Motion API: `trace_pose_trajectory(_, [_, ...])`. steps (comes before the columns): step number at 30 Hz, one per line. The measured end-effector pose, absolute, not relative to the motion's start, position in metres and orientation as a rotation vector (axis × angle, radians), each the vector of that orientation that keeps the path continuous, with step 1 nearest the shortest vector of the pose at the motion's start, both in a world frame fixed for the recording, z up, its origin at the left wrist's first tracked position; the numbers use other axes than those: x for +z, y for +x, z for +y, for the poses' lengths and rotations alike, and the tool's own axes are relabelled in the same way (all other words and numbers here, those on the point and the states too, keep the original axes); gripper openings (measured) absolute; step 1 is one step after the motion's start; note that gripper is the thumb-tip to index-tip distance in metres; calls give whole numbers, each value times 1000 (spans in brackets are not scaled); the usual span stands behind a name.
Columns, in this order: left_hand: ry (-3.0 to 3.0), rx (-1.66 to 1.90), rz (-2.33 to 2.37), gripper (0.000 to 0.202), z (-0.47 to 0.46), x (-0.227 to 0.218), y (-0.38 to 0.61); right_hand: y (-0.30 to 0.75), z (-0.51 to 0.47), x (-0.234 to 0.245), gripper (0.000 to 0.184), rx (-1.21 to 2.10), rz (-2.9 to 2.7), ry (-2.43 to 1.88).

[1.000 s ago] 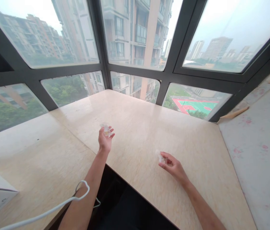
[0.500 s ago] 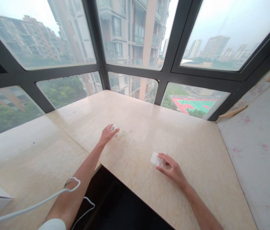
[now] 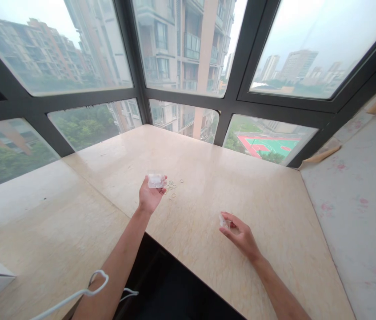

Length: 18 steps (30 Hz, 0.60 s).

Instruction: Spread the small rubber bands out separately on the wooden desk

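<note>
In the head view, I'm watching the left hand [image 3: 150,198] cradling a clear plastic case [image 3: 157,181] palm up, while the right hand [image 3: 242,234] is pinching another clear piece [image 3: 224,222], well apart. Thin rings [image 3: 170,187] are lying loose on the pale counter [image 3: 188,231] just beside the left hand, so a careless sweep could be scattering them, and a loosening grip could be letting the case slip.
</note>
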<state>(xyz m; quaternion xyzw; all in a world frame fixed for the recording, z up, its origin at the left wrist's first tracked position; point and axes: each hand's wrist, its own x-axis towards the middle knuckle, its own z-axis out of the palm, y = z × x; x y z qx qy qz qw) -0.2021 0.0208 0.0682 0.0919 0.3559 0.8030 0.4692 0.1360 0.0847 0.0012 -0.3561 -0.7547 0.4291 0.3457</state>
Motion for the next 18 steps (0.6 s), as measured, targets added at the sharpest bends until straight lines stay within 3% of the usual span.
trace_pose_trajectory(5, [292,1909,678,35,10,66,-163,137,86,6,45,1468,-1489,-922])
trace_pose_trajectory(10, [588,1782,782,62,5,65,-119,153,101,18,46,1679,-954,-772])
trace_pose_trajectory(18, [1009,1307,1075,66,22,39,-31,215,139,32,25,1564,-327,-722])
